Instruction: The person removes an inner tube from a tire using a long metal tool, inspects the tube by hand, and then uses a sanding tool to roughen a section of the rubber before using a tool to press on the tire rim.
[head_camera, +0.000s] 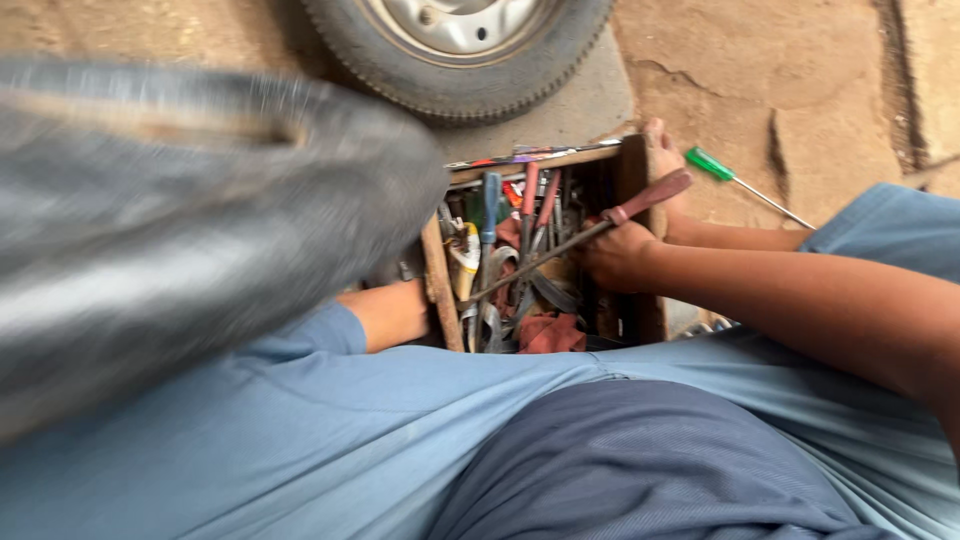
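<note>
Picking a tool out of the open wooden toolbox (632, 180).
The right hand (615, 255) grips closed a long screwdriver with dull red handle (648, 196) above the box; the left hand is hidden, grip unclear. I judge lifting it free comes next.

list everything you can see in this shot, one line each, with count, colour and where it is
toolbox: one, dark wood, centre, on the ground
hand tools: many, mixed red, blue and metal, piled in the toolbox
long screwdriver: one, dark red handle, slanting across the toolbox
green screwdriver: one, on the ground right of the toolbox
wheel: one, black tyre, silver rim, top centre
blurred object: one, grey-black, left foreground
right hand: gripping the long screwdriver
left hand: hidden; only the forearm shows by the toolbox
</note>
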